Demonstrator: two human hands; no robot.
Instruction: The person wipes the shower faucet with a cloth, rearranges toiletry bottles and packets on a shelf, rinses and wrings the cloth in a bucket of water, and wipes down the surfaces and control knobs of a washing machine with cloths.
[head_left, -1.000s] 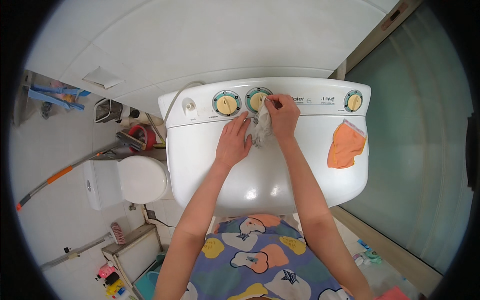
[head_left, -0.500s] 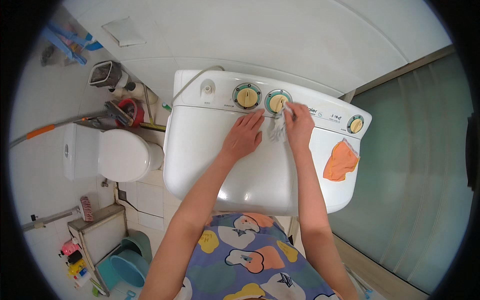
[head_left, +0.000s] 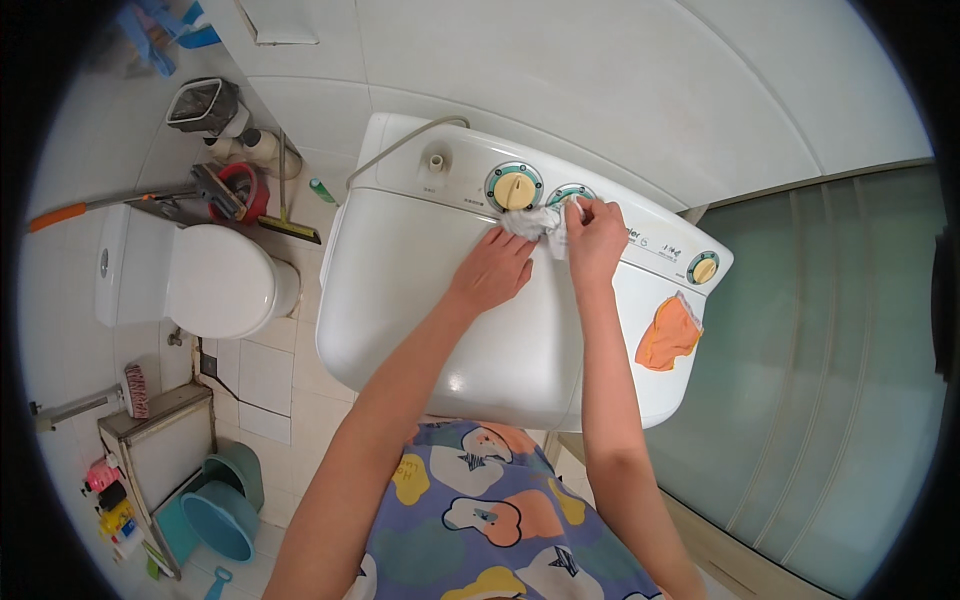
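A white twin-tub washing machine [head_left: 400, 290] stands before me, with round cream-and-green dials along its back panel. My right hand [head_left: 597, 235] pinches a crumpled whitish-grey cloth [head_left: 530, 222] at the middle dial [head_left: 571, 192], which it partly covers. The cloth trails left along the seam between panel and lid, below the left dial [head_left: 515, 191]. On the lid rests my left hand [head_left: 490, 265], fingers stretched out and fingertips beside the cloth's trailing end. An orange cloth [head_left: 668, 335] lies on the right-hand lid, below the right dial [head_left: 704, 268].
A grey hose [head_left: 405, 143] curves over the machine's back left corner. To the left are a toilet [head_left: 222, 282], a red bucket [head_left: 240, 190], a broom [head_left: 288, 229] and a black-lined bin [head_left: 205, 105]. Blue basins [head_left: 220, 520] sit lower left. A frosted glass door [head_left: 800, 370] closes the right side.
The whitish cloth has spread left from the middle dial toward my left fingertips. My right hand still grips it by that dial. The whole view has shifted and turned slightly.
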